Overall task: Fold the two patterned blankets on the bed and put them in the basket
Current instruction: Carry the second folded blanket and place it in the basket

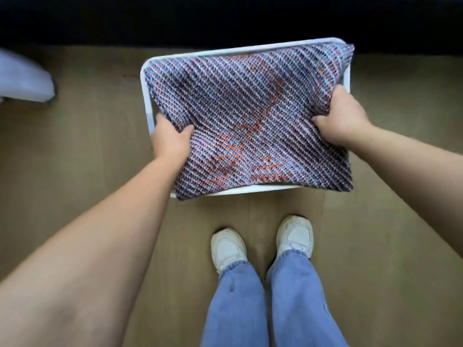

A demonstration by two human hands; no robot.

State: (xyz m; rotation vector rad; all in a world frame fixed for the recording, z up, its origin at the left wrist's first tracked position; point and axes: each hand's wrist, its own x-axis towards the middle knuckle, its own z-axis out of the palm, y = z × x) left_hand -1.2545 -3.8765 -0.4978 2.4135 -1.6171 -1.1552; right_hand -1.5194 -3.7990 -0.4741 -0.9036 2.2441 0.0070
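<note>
A folded patterned blanket (250,116), woven in grey, blue and orange, lies flat over the top of a white rectangular basket (146,96) on the floor. My left hand (171,139) grips the blanket's left edge, thumb on top. At the right edge my right hand (342,116) grips the cloth in the same way. The blanket covers almost the whole opening and overhangs the near and right rims, so the inside of the basket is hidden. No second blanket shows.
The basket stands on a brown wooden floor (75,146) in front of a dark band (225,18) along the top. A pale blurred object (22,78) lies at the far left. My feet in white shoes (228,246) stand just before the basket.
</note>
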